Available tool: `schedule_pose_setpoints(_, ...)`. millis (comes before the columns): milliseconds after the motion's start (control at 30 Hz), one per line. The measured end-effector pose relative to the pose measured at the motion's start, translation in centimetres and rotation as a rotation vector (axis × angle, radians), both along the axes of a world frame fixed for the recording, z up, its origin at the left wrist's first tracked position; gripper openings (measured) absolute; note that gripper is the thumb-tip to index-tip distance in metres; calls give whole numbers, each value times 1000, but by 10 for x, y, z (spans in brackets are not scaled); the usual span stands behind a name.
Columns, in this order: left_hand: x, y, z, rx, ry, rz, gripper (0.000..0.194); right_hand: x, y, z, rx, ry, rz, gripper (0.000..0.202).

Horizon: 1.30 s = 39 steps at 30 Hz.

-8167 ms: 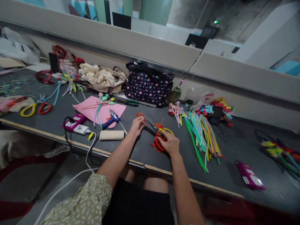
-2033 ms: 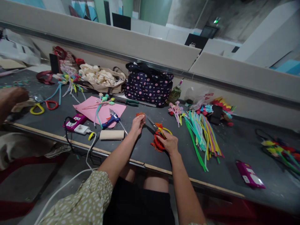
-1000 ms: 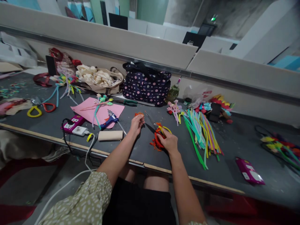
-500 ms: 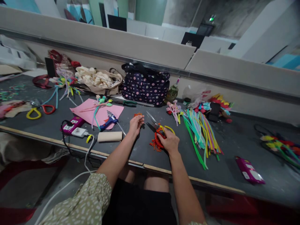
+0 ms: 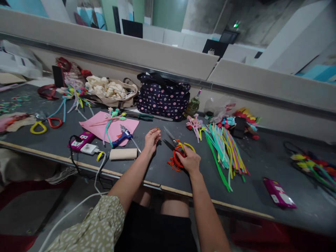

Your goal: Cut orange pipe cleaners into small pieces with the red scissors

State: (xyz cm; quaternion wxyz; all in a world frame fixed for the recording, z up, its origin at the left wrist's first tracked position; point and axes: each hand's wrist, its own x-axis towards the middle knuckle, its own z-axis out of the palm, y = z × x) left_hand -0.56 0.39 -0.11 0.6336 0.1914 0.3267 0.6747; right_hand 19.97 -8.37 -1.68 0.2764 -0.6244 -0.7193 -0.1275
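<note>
My right hand [image 5: 191,159] is wrapped round the handles of a pair of scissors [image 5: 170,134], one handle red and one yellow. The blades stand apart and point toward my left hand [image 5: 152,140]. Its fingers are pinched together on an orange pipe cleaner piece [image 5: 158,129], mostly hidden by the fingertips. Under and beside the scissors lie several short orange pipe cleaner bits [image 5: 173,165] on the dark table [image 5: 160,175]. A gap separates the blades from the left fingers.
Left of my hands are a beige roll [image 5: 123,154], a blue glue gun [image 5: 123,136] on pink paper [image 5: 94,120], and a purple power strip [image 5: 82,140]. Long coloured pipe cleaners [image 5: 225,147] lie to the right. A dotted dark bag [image 5: 162,98] stands behind.
Less of the orange piece shows at my left fingertips, as the fingers have turned slightly over it. The scissors stay open in almost the same place.
</note>
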Motion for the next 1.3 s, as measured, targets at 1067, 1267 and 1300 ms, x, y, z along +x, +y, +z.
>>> schedule_pose_setpoints(1067, 0, -2, -1, 23, 91, -39, 34, 4, 0, -7, -52, 41, 132, 50)
schedule_pose_setpoints(1267, 0, -3, -2, 26, 115, -51, 33, 6, 0, -7, -74, 47, 138, 51)
schedule_pose_setpoints(1300, 0, -3, -2, 21, 114, -51, 33, 6, 0, -8, -72, 50, 138, 52)
